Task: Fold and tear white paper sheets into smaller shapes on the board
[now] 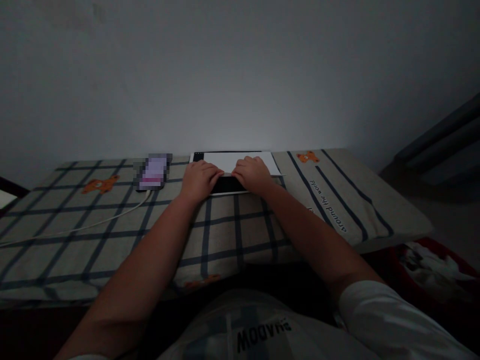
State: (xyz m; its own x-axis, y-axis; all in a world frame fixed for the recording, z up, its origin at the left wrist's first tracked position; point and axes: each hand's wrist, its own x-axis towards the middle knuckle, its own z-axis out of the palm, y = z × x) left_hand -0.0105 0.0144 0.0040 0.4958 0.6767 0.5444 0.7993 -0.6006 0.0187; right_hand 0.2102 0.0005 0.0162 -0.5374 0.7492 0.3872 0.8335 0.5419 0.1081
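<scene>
A white sheet of paper [232, 161] lies on a flat black board [225, 186] at the far edge of a checked bed cover [112, 235]. My left hand [199, 179] and my right hand [252, 173] rest side by side on the sheet's near edge, fingers curled and pressed down on the paper, fingertips almost meeting. Both forearms reach straight out from my body. The near edge of the sheet is hidden under my fingers.
A phone [153, 172] with a lit screen lies left of my hands, its white cable [93, 222] trailing left across the cover. A plain wall stands right behind. A red basket with cloth [431, 265] sits low at the right.
</scene>
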